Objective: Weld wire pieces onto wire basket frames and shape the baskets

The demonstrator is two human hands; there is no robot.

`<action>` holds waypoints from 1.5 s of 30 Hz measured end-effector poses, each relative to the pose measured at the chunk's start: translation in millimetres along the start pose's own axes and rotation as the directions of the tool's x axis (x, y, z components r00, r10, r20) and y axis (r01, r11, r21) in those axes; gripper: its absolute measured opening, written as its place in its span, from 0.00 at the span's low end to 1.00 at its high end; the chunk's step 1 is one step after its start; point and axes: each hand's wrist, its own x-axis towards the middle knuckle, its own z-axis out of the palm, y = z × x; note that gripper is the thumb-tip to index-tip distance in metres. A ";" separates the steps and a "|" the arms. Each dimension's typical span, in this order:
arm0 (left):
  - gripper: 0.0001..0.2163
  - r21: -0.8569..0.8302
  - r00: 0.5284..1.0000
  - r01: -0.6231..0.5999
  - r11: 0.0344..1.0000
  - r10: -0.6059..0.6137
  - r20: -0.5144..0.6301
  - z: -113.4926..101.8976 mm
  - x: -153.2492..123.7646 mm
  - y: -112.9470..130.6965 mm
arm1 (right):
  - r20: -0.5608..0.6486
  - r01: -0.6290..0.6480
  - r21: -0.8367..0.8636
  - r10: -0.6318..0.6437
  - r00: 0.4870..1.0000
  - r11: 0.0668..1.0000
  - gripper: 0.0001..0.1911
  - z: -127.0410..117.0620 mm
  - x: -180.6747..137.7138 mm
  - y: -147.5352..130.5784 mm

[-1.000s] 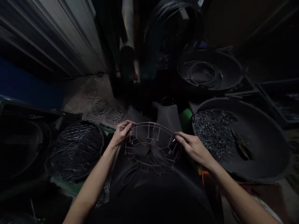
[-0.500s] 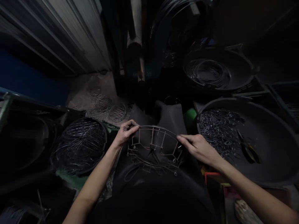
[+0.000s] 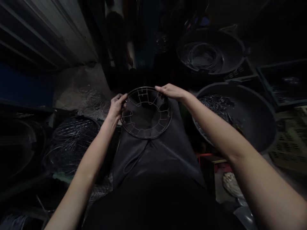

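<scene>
A round wire frame (image 3: 150, 138) with a double rim and bent wire loops around its inside is held up above the dark apron (image 3: 165, 156). My left hand (image 3: 117, 106) grips its left side, fingers closed round the rim. At the upper right of the same rim, my right hand (image 3: 170, 91) pinches the wire between thumb and fingers. The frame's ring faces me, so the apron shows through its middle. Parts of the wire under both hands are hidden.
On my left stands a tub of thin wire pieces (image 3: 74, 137). To the right, a wide dark basin (image 3: 251, 118) holds many small bent wire pieces, and a second basin (image 3: 230, 48) behind it holds coiled wire. Loose wire (image 3: 92, 97) lies on the floor ahead.
Both hands have lifted the wire frame and moved it away from my body, tilting it so that its round opening faces me. The whole view has shifted as well.
</scene>
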 end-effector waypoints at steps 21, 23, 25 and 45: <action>0.07 0.158 0.920 0.084 0.984 -0.138 0.367 17.6 65.8 0.9 | -0.250 0.114 -0.249 -0.178 0.952 0.962 0.28 19.2 -6.7 22.8; 0.08 0.102 0.966 0.064 0.993 -0.087 0.245 -1.3 61.9 1.0 | -0.406 0.139 -0.245 -0.232 0.884 0.959 0.28 22.2 -27.1 26.7; 0.09 0.046 0.990 0.080 0.996 -0.085 0.113 -22.5 56.5 1.3 | -0.509 0.103 -0.222 -0.205 0.836 0.970 0.26 31.5 -47.6 32.5; 0.15 0.037 0.983 -0.149 0.988 0.152 -0.107 -72.1 10.3 2.4 | -0.285 0.085 0.021 -0.076 0.955 0.996 0.20 84.4 -77.6 6.9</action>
